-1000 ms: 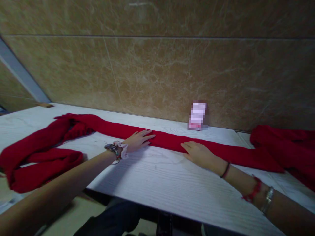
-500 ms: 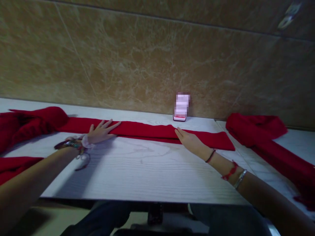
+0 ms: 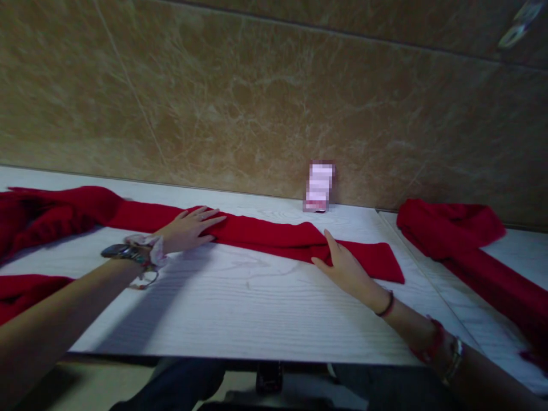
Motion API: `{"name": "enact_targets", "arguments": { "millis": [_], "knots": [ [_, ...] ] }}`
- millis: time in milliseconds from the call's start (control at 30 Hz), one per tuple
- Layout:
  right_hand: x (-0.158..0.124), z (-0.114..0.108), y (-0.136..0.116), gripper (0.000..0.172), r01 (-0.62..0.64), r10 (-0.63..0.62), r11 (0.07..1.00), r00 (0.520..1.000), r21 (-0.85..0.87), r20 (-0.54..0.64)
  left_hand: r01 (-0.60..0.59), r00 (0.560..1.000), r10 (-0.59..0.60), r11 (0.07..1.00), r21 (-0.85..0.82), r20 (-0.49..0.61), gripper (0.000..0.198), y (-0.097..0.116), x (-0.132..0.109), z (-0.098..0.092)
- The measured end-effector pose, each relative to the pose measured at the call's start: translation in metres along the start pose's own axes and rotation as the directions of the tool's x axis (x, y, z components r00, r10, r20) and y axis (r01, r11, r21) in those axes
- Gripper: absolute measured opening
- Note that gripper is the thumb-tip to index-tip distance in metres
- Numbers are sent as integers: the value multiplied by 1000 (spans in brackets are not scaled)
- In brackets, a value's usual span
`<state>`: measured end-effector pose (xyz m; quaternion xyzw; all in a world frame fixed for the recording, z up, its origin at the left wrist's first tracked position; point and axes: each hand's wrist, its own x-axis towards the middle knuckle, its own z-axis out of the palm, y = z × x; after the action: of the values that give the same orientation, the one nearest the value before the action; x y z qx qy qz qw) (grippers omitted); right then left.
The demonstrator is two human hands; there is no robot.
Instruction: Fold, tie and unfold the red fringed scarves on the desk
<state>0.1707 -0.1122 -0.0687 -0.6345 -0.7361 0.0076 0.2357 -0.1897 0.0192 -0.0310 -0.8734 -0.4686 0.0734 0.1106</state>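
Observation:
A long red scarf (image 3: 265, 234) lies stretched across the white table (image 3: 257, 308), its right end squared off near the table's seam. My left hand (image 3: 188, 227) rests flat on the scarf left of centre, fingers stretched out. My right hand (image 3: 342, 262) lies on the scarf nearer its right end, fingers forward and thumb spread, and the cloth bunches into a fold just ahead of the fingertips. The scarf's left part is heaped in loose folds (image 3: 51, 211) at the table's left side.
A second red scarf (image 3: 462, 245) sprawls over the adjoining surface at the right. A small blurred-out item (image 3: 319, 187) leans against the brown marbled wall behind the scarf. More red cloth (image 3: 25, 291) hangs at the lower left. My dark-clad legs show under the table edge.
My right hand has pushed the scarf leftward and nearer, raising a fold in the cloth. My left hand has shifted slightly right along the scarf. The view swung right earlier.

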Motion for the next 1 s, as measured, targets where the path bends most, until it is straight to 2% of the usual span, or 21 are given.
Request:
{"name": "enact_targets", "arguments": {
  "millis": [67,133,200,267,333,433,567,667,733,833,900,933,1000],
  "knots": [
    [1,4,-2,74,-57,58,998,998,14,-27,25,1000,-25,1000,19,-18,53,1,4,6],
    [4,2,-2,68,-68,68,998,995,6,-79,20,999,-18,999,28,-46,52,-2,2,12],
    [7,-7,1,56,-1,-8,999,987,-54,-161,19,997,-17,999,32,-71,49,-5,-2,16],
    [7,-24,7,45,70,-117,980,961,-186,-251,30,996,-27,999,36,-83,49,-5,-8,18],
    [5,-41,17,38,59,-171,937,937,-345,-304,49,995,-45,998,46,-89,50,-1,-12,16],
    [-4,-54,33,35,-26,-121,871,956,-490,-266,28,993,-20,997,69,-115,49,8,-11,10],
    [-12,-43,44,39,71,-151,850,982,-522,-114,-83,985,92,994,70,-148,48,15,-4,10],
    [-12,-43,48,43,65,-137,868,984,-492,-112,-132,985,135,991,37,-107,47,13,-1,16],
    [-13,-55,53,42,29,-145,873,968,-486,-203,-126,989,127,992,13,-82,47,12,-2,18],
    [-24,-77,68,39,-54,-182,867,892,-496,-415,-96,993,96,995,7,-63,48,12,-2,18],
    [-37,-85,82,40,-132,-137,861,869,-491,-475,-80,995,82,997,22,-59,49,13,-2,18],
    [-45,-85,90,43,-158,-99,856,885,-493,-455,-77,995,78,997,30,-56,49,13,-1,18],
    [-59,-80,106,48,-150,-27,839,949,-522,-315,-79,995,82,996,44,-49,49,13,0,19]
  ]
}}
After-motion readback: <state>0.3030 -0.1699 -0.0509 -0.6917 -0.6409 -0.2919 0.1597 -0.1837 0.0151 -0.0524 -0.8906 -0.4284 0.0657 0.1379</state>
